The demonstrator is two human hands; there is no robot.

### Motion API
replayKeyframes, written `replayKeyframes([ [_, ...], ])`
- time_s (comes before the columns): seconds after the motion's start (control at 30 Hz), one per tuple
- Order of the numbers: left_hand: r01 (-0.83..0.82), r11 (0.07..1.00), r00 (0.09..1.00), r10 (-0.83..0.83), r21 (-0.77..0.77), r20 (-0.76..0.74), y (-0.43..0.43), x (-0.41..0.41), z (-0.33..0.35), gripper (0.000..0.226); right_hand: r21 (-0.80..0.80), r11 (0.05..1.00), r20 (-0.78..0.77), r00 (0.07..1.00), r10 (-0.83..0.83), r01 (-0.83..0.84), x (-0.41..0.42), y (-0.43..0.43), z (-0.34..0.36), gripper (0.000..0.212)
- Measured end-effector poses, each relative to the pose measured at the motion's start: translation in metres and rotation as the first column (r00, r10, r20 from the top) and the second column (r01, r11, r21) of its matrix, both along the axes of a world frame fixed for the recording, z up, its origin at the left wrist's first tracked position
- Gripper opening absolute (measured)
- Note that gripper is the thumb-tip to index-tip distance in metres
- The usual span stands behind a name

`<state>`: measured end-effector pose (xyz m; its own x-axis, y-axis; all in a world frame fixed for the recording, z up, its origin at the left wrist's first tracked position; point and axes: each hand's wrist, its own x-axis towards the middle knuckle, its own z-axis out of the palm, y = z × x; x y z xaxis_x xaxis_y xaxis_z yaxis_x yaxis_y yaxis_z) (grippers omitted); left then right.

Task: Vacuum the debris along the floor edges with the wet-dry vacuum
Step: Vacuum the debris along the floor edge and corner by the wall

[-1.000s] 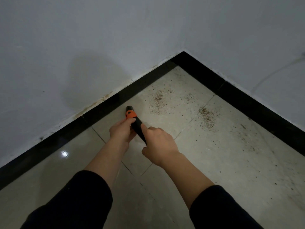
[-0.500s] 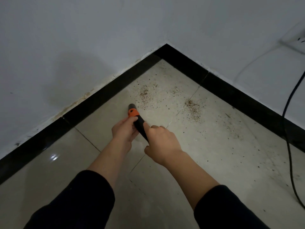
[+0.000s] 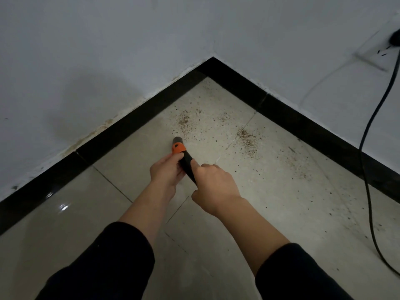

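Observation:
Both my hands hold a black vacuum wand [image 3: 186, 161] with an orange collar near its tip. My left hand [image 3: 167, 171] grips it just behind the collar; my right hand [image 3: 213, 186] grips it further back, thumb along the tube. The nozzle tip [image 3: 177, 140] points at the floor corner. Brown debris lies in a patch [image 3: 185, 123] just beyond the tip. A second patch [image 3: 247, 142] lies to the right, with specks scattered along the right skirting.
Two white walls meet in a corner with black skirting [image 3: 213, 63]. A black power cord [image 3: 368, 131] hangs from a wall socket [image 3: 377, 54] at the top right and runs down over the beige tiled floor [image 3: 281, 213].
The view has shifted right, bringing the socket and more of the cord into sight. The nozzle tip sits closer to the left debris patch. Both hands keep their hold.

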<state>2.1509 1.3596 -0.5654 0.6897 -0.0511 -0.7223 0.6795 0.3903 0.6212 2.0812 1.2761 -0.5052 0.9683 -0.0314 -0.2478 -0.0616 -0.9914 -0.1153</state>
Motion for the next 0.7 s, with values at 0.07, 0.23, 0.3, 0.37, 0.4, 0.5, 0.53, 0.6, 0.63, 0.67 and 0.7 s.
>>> replayKeyframes([
  [0.07, 0.012, 1.0, 1.0, -0.012, -0.003, 0.003, -0.002, -0.001, 0.0, 0.033, -0.004, 1.0, 0.0, 1.0, -0.005, 0.005, -0.001, -0.002, 0.001, 0.053],
  [0.23, 0.037, 0.999, 0.999, -0.037, -0.01, 0.0, -0.009, -0.004, 0.0, 0.035, -0.006, 1.0, -0.011, 1.0, -0.025, 0.025, -0.003, -0.008, 0.001, 0.052],
  [0.3, 0.042, 0.999, 0.999, -0.042, -0.017, -0.007, -0.011, -0.005, 0.0, 0.037, 0.0, 1.0, -0.014, 0.999, -0.03, 0.03, -0.005, -0.01, 0.002, 0.053],
  [0.37, 0.049, 0.999, 0.999, -0.049, -0.022, -0.008, -0.014, -0.006, -0.001, 0.038, 0.003, 0.999, -0.014, 0.999, -0.037, 0.037, -0.006, -0.012, 0.002, 0.052],
  [0.4, 0.052, 0.998, 0.999, -0.052, -0.022, -0.007, -0.015, -0.006, -0.002, 0.038, 0.004, 0.999, -0.014, 0.999, -0.041, 0.041, -0.007, -0.013, 0.002, 0.053],
  [0.5, 0.055, 0.998, 0.998, -0.055, -0.029, -0.003, -0.02, -0.008, -0.003, 0.038, 0.006, 0.998, -0.022, 0.998, -0.057, 0.057, -0.009, -0.017, 0.003, 0.055],
  [0.53, 0.058, 0.998, 0.998, -0.058, -0.034, -0.001, -0.022, -0.008, -0.004, 0.038, 0.006, 0.998, -0.026, 0.998, -0.063, 0.064, -0.009, -0.018, 0.003, 0.055],
  [0.6, 0.065, 0.997, 0.998, -0.065, -0.045, 0.003, -0.025, -0.01, -0.004, 0.036, 0.004, 0.997, -0.029, 0.997, -0.073, 0.073, -0.01, -0.021, 0.004, 0.056],
  [0.63, 0.068, 0.996, 0.998, -0.068, -0.051, 0.006, -0.026, -0.011, -0.004, 0.036, 0.003, 0.997, -0.029, 0.997, -0.078, 0.079, -0.011, -0.022, 0.004, 0.056],
  [0.67, 0.07, 0.996, 0.998, -0.07, -0.058, 0.009, -0.026, -0.011, -0.005, 0.036, 0.001, 0.996, -0.028, 0.996, -0.085, 0.085, -0.012, -0.022, 0.004, 0.056],
  [0.7, 0.074, 0.995, 0.997, -0.074, -0.064, 0.01, -0.027, -0.012, -0.005, 0.036, -0.001, 0.996, -0.026, 0.996, -0.091, 0.091, -0.012, -0.022, 0.005, 0.057],
])
